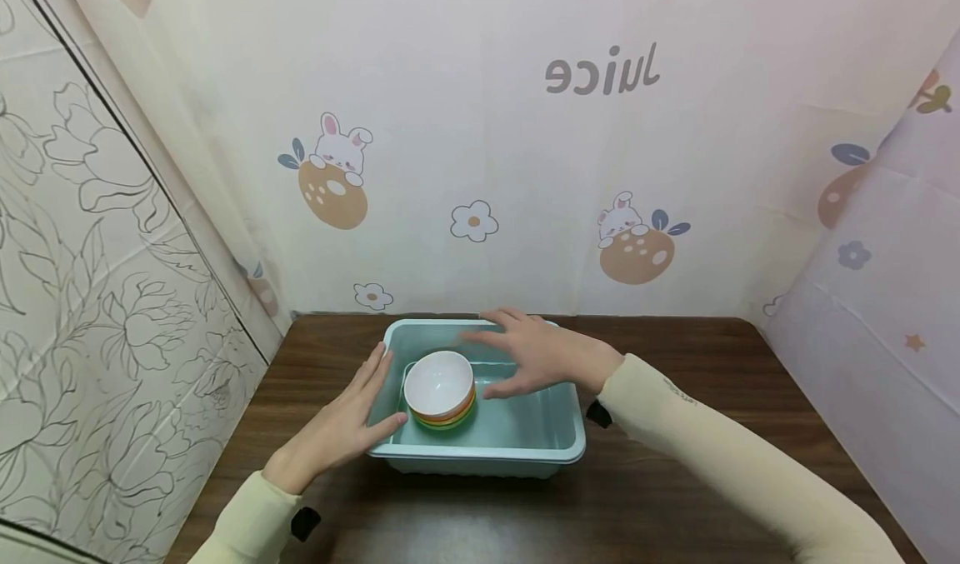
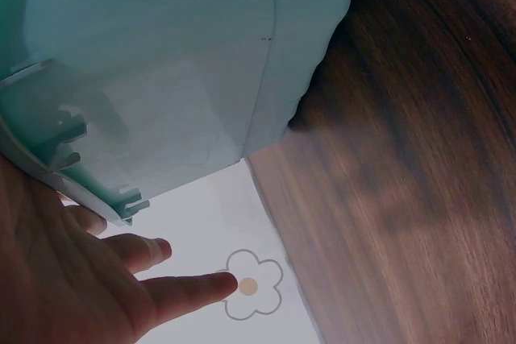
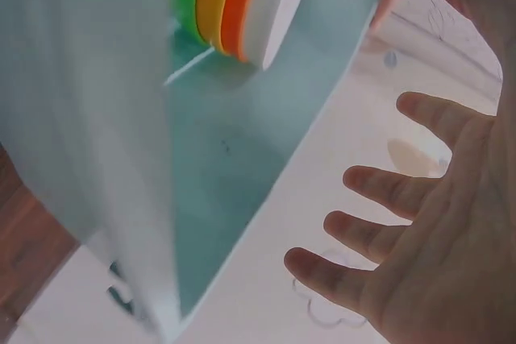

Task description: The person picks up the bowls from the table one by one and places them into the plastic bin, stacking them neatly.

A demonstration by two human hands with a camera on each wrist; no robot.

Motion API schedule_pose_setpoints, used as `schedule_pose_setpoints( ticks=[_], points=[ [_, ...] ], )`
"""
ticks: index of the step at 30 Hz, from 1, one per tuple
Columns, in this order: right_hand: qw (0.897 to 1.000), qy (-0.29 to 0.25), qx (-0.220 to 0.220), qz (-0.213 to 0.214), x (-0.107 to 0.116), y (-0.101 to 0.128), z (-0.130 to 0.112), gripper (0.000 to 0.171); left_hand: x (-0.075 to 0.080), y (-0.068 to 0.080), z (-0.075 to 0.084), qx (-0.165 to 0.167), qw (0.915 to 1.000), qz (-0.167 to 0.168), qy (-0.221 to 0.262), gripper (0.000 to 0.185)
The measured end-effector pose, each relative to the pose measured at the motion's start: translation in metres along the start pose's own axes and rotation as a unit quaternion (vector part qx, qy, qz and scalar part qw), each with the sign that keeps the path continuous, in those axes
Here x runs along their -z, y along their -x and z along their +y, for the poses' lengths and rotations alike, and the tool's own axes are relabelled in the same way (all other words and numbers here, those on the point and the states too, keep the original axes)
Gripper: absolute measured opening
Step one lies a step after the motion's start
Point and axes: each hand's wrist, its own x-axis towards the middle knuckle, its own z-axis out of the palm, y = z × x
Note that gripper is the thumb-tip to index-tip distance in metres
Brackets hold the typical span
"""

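A pale green plastic basin (image 1: 517, 454) stands on the table. Inside it, toward the left, sits a stack of bowls (image 1: 440, 385), white on top with orange, yellow and green below, as the colored bowls (image 3: 230, 2) in the right wrist view show. My left hand (image 1: 337, 426) rests along the basin's left rim with fingers extended; in the left wrist view the hand (image 2: 72, 279) lies beside the rim. Over the basin, right of the stack, hovers my right hand (image 1: 543, 351), fingers spread. Nothing is held in that hand (image 3: 435, 215), which is apart from the bowls.
The dark wooden table (image 1: 667, 464) extends around the basin on both sides and in front. A printed curtain (image 1: 480, 147) hangs right behind the table's back edge, with more patterned cloth (image 1: 97, 297) along the left side and on the right.
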Motion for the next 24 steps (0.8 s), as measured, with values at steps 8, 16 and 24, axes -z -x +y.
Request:
schedule_pose_setpoints(
  ticks=[8,16,24],
  points=[
    [0.997,-0.06,-0.026,0.051,0.007,0.018,0.025,0.09,0.0,0.0,0.0,0.0,1.0,0.0,0.002,0.095],
    [0.985,-0.106,-0.088,0.103,0.014,0.05,0.05,0.092,-0.003,-0.003,0.002,-0.001,0.9998,0.0,0.018,0.096],
    [0.973,-0.136,-0.132,0.13,0.004,0.077,0.062,0.088,-0.004,-0.001,0.0,-0.001,0.9995,0.004,0.03,0.095]
  ],
)
